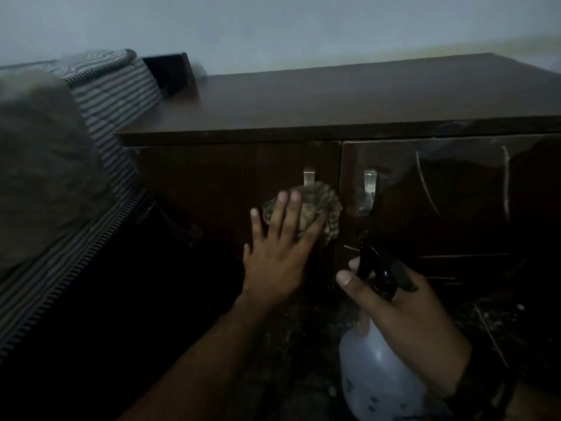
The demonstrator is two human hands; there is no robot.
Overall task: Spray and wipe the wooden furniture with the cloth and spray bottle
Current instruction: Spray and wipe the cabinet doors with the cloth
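Lowest and closest, the right hand (403, 311) wraps the neck of the spray bottle (375, 375), forefinger out by the black trigger, nozzle aimed at the cabinet (334, 98). It is probably held there so another spray can follow without putting anything down. Further in, the left hand (280, 253) lies flat with fingers straight and spread, pressing the cloth (315, 208) against the left door (212, 183), just under its metal handle (309, 177) and beside the seam with the right door (455, 192). An open palm spreads pressure over the bunched cloth, which suits wiping a vertical face. Pale streaks show on the right door, so I judge it not yet wiped. A striped cushion (112, 95) sits to the left.
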